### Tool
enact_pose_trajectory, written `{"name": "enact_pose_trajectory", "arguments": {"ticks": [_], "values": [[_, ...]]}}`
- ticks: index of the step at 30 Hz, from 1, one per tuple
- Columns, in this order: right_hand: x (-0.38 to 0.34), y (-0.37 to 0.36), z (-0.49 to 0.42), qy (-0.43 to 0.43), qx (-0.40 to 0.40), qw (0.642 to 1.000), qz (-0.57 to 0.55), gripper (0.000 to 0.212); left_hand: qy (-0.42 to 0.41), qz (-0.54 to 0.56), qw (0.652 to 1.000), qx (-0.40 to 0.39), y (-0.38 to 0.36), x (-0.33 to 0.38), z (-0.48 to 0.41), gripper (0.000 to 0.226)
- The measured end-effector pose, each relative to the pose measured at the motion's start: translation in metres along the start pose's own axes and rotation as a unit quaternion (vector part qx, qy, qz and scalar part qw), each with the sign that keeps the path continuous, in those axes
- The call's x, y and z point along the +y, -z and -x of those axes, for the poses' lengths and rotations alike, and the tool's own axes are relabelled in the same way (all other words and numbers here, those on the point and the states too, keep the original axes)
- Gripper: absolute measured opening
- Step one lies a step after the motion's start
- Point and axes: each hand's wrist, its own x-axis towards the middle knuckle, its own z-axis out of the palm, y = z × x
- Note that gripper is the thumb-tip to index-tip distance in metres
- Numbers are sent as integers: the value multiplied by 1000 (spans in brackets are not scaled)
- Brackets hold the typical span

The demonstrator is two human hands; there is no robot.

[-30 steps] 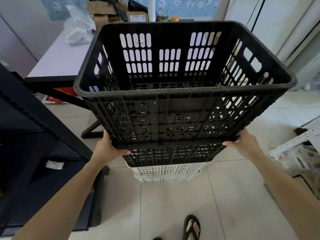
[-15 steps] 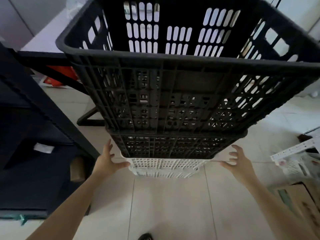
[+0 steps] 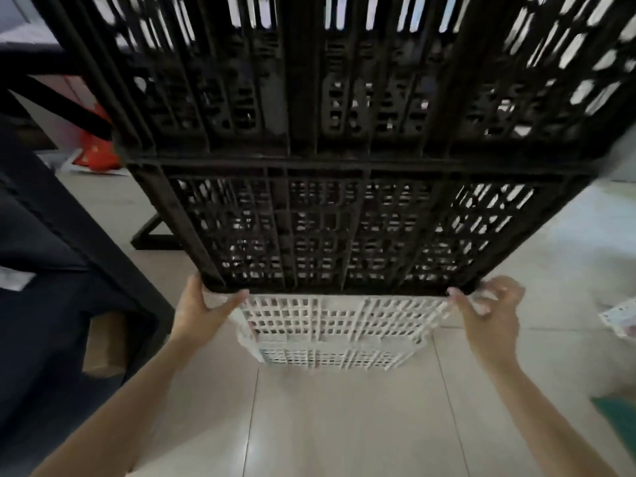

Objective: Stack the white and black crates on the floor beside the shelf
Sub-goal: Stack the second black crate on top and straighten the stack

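Note:
Two black slatted crates are nested, the upper black crate (image 3: 309,80) filling the top of the view and the lower black crate (image 3: 327,235) under it. Both rest in a white crate (image 3: 330,332) standing on the tiled floor. My left hand (image 3: 199,311) clasps the white crate's left rim corner, thumb along the rim, fingers against the lower black crate's corner. My right hand (image 3: 488,311) curls its fingers on the white crate's right rim corner. The image is blurred.
The black shelf (image 3: 51,235) stands close on the left, with a cardboard box (image 3: 103,346) low on it. A table's black foot (image 3: 151,235) and a red object (image 3: 99,153) lie behind the stack. White items (image 3: 619,318) and a green edge (image 3: 619,418) sit at the right.
My hands left the lower black crate's base, opened, dropped and now close on the white crate's rim corners. The camera has moved lower and closer to the stack.

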Motion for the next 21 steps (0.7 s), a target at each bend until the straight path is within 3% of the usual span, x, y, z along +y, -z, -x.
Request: {"name": "enact_pose_trajectory", "arguments": {"ticks": [6,9,14,18,21], "values": [[36,-24,-17,76,-2,997,-21,37,-49,134,988,57,-21,-33,-16,74],[46,-36,-16,82,37,993,-77,37,-78,171,979,79,-30,-44,-25,58],[51,-44,-19,107,46,990,-76,39,-110,184,970,113,-38,-47,-25,46],[50,-46,-19,126,32,989,-64,40,-128,187,966,122,-41,-42,-19,45],[48,-48,-17,139,40,989,-41,39,-135,198,964,116,-42,-40,-15,59]]}}
